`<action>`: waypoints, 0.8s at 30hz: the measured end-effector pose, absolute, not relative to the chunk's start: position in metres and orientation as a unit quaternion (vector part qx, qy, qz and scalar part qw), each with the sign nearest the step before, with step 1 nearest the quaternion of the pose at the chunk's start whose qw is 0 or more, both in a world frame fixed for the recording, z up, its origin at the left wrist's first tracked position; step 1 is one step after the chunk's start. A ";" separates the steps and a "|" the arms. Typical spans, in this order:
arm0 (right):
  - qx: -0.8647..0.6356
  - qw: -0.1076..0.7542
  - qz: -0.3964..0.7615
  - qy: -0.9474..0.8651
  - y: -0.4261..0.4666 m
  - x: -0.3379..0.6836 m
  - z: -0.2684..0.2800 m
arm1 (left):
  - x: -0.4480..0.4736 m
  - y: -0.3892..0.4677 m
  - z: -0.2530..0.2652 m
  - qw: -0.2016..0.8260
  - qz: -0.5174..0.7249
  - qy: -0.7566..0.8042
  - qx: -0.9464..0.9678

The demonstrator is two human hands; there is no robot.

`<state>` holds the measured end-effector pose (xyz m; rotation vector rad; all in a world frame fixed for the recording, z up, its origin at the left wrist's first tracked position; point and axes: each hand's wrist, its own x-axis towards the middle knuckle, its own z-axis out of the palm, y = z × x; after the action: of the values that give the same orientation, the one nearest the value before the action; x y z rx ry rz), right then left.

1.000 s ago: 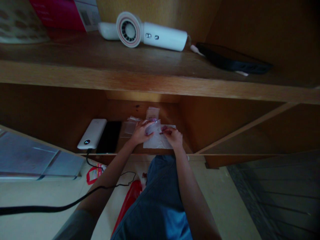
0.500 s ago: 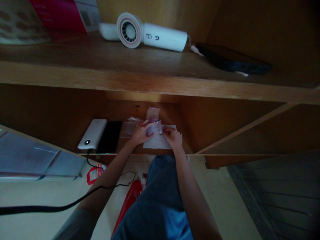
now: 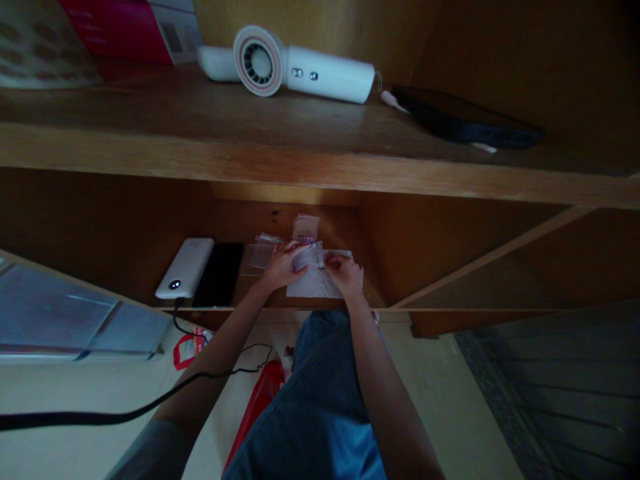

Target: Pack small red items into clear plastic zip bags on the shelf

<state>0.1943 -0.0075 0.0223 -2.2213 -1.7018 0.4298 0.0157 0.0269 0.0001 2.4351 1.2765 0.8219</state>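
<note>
Both hands are down in the lower cubby of the wooden shelf unit (image 3: 310,170), working on a small clear plastic zip bag (image 3: 306,257) that sits on a flat white sheet (image 3: 315,283) on the cubby floor. The left hand (image 3: 281,265) has its fingers curled down on the bag's left side, and the right hand (image 3: 346,273) pinches its right edge, fingers together. It's pretty dim so can't make out what's inside. More clear little bags (image 3: 306,227) lie just behind. A white power bank (image 3: 184,268) and a black phone (image 3: 220,273) lie side by side off to the left.
</note>
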 end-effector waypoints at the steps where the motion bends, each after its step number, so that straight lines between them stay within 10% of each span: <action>1: -0.776 0.152 0.149 -0.594 -0.008 0.194 0.023 | 0.016 0.027 0.000 0.134 0.282 0.442 0.841; 24: -0.650 0.433 0.296 -0.550 0.001 0.211 -0.003 | 0.016 0.027 0.001 0.128 0.259 0.436 0.852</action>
<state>0.2107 0.0009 -0.0033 -1.6193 -1.3701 0.7362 0.0160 0.0265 0.0007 2.4785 1.2677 0.7542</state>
